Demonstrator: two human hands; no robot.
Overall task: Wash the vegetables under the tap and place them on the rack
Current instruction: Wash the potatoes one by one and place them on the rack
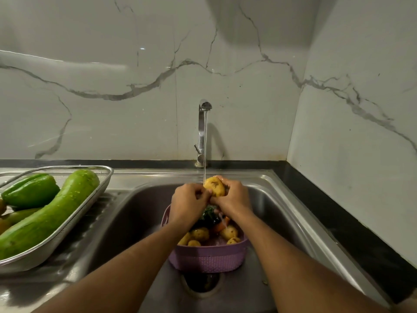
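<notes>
- I see both hands over the sink (282,199): right hand (234,196) grasping a potato (214,186) under the tap (204,123) stream, left hand (187,203) pinching its lower edge.
- Purple basket (209,256) below, contents partly hidden by wrists.
- Rack (99,190) at left, cut off, holds green gourds (52,213).

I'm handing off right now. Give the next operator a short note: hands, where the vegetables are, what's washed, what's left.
Hands: left hand and right hand both grip one potato under the running tap.
Rack, left of the sink: long green gourd and other green vegetables, wet, apparently washed.
Purple basket in the sink: more potatoes, leafy greens and something orange.
Left: finish this potato, rack it, then work through the basket.
</notes>
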